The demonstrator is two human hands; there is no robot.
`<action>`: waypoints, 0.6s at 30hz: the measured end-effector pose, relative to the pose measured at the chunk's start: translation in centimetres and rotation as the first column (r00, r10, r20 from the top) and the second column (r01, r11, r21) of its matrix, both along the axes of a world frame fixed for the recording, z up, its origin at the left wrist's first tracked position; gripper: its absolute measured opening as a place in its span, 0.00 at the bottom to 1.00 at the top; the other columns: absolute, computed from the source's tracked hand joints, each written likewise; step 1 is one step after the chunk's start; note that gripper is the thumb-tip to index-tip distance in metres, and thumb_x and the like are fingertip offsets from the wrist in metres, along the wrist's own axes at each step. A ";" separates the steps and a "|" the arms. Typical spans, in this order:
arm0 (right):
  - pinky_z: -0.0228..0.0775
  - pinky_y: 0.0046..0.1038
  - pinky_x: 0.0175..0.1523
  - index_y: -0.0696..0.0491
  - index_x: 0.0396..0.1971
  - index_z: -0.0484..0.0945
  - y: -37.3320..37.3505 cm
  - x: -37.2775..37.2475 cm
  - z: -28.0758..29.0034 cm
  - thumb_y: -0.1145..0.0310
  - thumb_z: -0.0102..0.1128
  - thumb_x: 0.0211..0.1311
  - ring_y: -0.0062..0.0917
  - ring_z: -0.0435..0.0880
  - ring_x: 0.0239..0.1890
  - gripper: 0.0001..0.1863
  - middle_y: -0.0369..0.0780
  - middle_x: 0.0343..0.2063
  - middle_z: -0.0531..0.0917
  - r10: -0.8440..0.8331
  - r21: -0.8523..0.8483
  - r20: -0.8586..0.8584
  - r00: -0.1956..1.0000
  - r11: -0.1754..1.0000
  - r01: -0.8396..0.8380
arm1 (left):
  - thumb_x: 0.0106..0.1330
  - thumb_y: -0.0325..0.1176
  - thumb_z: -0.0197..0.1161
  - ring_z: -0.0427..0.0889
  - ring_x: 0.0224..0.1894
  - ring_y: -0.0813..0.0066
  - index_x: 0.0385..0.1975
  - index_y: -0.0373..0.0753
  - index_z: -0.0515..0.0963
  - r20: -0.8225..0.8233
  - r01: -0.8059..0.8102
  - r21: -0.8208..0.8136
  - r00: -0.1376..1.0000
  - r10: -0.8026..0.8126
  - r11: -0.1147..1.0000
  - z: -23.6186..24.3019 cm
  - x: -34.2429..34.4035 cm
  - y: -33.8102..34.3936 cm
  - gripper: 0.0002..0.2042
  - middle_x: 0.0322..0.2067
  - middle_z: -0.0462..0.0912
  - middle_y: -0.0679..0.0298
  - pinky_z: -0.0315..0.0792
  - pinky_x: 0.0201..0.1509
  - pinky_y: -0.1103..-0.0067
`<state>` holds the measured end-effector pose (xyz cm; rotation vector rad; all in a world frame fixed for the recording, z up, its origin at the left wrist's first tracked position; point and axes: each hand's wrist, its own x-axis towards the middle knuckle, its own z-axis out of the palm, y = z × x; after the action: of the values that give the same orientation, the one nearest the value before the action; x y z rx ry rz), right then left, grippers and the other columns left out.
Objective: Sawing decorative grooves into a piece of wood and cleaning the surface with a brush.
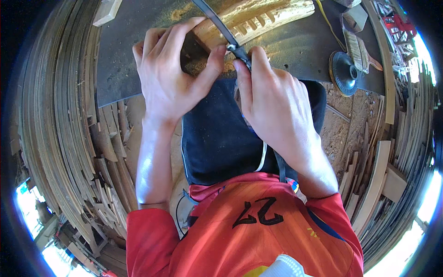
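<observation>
A carved piece of pale wood (279,15) with several short notches along its side lies at the far middle of the dark work table. My left hand (168,69) is bent over its left end, and the thumb reaches across toward a long, narrow dark tool (216,19). That tool has a flat, straight shaft, slants up to the left across the wood, and its exact kind is unclear. My right hand (279,99) is closed around the tool's black grip, thumb and forefinger pinched near the shaft. The rest of the grip is hidden in my palm.
Sawdust is scattered over the dark table (124,60). To the right sit a round black disc (343,76), a paintbrush (356,50) and a yellow cord (326,17). A wood block (107,11) rests far left. Stacked planks (55,111) flank both sides.
</observation>
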<state>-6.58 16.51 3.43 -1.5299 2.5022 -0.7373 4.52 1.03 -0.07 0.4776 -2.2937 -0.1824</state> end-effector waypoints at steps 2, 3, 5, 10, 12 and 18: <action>0.73 0.48 0.27 0.57 0.38 0.71 -0.1 -0.3 0.1 0.63 0.54 0.79 0.52 0.82 0.20 0.13 0.51 0.14 0.78 0.017 0.031 0.047 0.999 0.999 -0.018 | 0.59 0.39 0.77 0.82 0.43 0.61 0.56 0.43 0.83 -0.037 0.000 0.013 0.999 0.000 1.000 0.3 0.1 0.1 0.23 0.41 0.88 0.63 0.70 0.54 0.67; 0.73 0.48 0.27 0.57 0.38 0.71 -0.1 -0.3 0.2 0.63 0.54 0.79 0.52 0.82 0.20 0.13 0.51 0.14 0.78 0.021 0.025 0.042 0.999 0.999 -0.023 | 0.59 0.37 0.77 0.83 0.44 0.60 0.55 0.43 0.83 -0.040 0.025 0.036 0.999 -0.023 0.999 0.4 0.2 0.1 0.23 0.43 0.89 0.63 0.71 0.55 0.67; 0.72 0.50 0.28 0.58 0.37 0.71 -0.1 -0.2 0.4 0.62 0.53 0.79 0.52 0.82 0.20 0.13 0.52 0.14 0.78 0.006 0.039 0.081 0.997 0.999 -0.009 | 0.59 0.35 0.77 0.84 0.46 0.60 0.54 0.43 0.83 -0.046 0.042 0.052 0.998 -0.039 0.998 0.4 0.3 -0.1 0.22 0.46 0.89 0.63 0.72 0.56 0.67; 0.79 0.45 0.24 0.58 0.39 0.71 -0.1 -0.6 0.1 0.59 0.51 0.80 0.49 0.86 0.19 0.15 0.50 0.14 0.81 0.061 0.013 0.004 0.998 0.998 -0.061 | 0.53 0.32 0.81 0.87 0.49 0.63 0.42 0.43 0.83 -0.142 0.132 0.031 0.982 -0.126 0.991 -0.3 0.4 -0.5 0.17 0.50 0.89 0.66 0.75 0.57 0.69; 0.79 0.45 0.24 0.58 0.39 0.71 -0.1 -0.6 0.1 0.59 0.51 0.80 0.49 0.86 0.19 0.15 0.50 0.14 0.81 0.068 0.016 0.002 0.998 0.998 -0.068 | 0.54 0.30 0.81 0.88 0.51 0.62 0.39 0.41 0.82 -0.138 0.148 0.047 0.980 -0.141 0.988 -0.3 0.5 -0.1 0.15 0.51 0.89 0.65 0.78 0.56 0.69; 0.78 0.42 0.22 0.56 0.36 0.71 0.2 -0.2 0.1 0.59 0.51 0.80 0.45 0.86 0.18 0.15 0.48 0.14 0.82 0.051 0.009 -0.057 0.997 0.999 -0.050 | 0.57 0.26 0.79 0.89 0.48 0.59 0.37 0.38 0.81 -0.213 0.163 0.153 0.968 -0.129 0.975 -0.3 -0.3 1.0 0.13 0.49 0.89 0.61 0.84 0.49 0.70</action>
<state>-6.80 16.67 3.58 -1.6276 2.4930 -0.6862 4.24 1.99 -0.33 0.3563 -2.1220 -0.4812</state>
